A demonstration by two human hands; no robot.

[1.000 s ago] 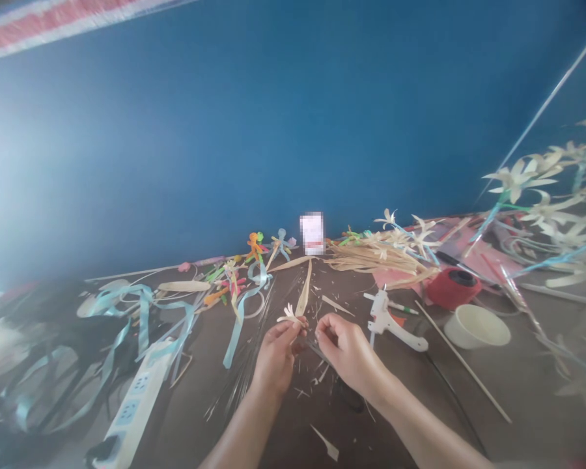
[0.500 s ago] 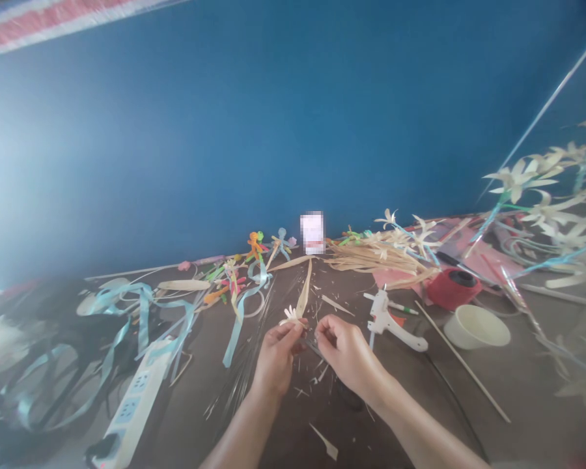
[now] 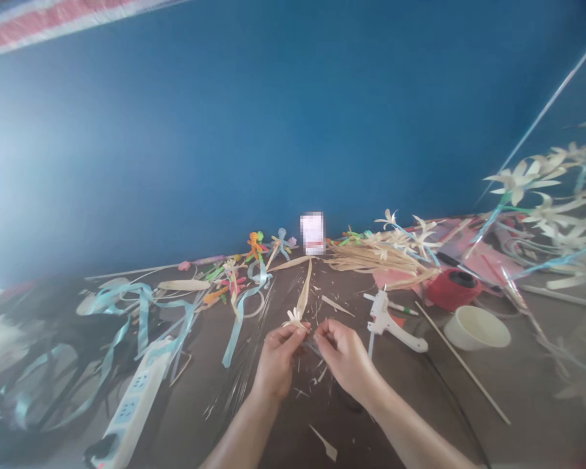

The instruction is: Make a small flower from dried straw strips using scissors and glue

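Straw flower between left hand, right hand; glue gun near.

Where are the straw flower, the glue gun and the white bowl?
straw flower [image 3: 293,318], head view, on its pale petals.
glue gun [image 3: 387,321], head view, on its white body.
white bowl [image 3: 474,340], head view, on its front wall.

The left hand and right hand are bare. Both arms are bare too, right to the near edge.
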